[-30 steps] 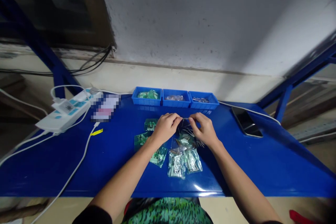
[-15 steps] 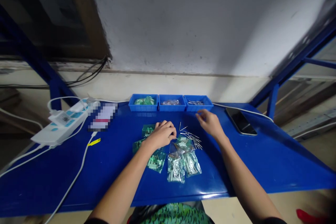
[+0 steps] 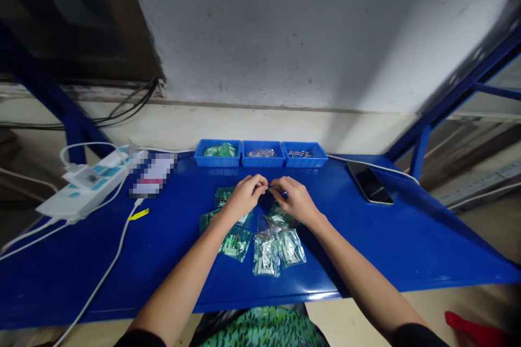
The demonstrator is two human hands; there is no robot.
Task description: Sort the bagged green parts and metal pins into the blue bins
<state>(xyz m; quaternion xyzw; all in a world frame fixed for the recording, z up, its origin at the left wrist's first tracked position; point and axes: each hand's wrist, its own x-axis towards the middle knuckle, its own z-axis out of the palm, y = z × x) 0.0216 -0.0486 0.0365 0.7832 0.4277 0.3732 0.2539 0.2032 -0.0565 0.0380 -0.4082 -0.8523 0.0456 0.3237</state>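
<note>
My left hand (image 3: 246,195) and my right hand (image 3: 296,201) meet fingertip to fingertip above the middle of the table. Both are closed in a pinch around thin metal pins (image 3: 272,188), of which only a small shiny part shows; how many there are I cannot tell. Under and beside my left wrist lie small clear green bags (image 3: 236,244) with pale pieces inside. In front of my right hand are more filled bags, among them a clear bag (image 3: 266,255) of white plugs and another bag (image 3: 291,248) touching it.
Along the back stand three blue bins: one with green bags (image 3: 217,161), one with clear bags (image 3: 262,162), one with metal pins (image 3: 304,162). A dark phone (image 3: 369,183) lies right. Left are a white power strip (image 3: 83,195), a charging phone and a white cable (image 3: 118,249).
My right hand has come left and down from near the right bin to meet my left hand. The loose pins that lay spread on the table no longer show there. The view has shifted slightly.
</note>
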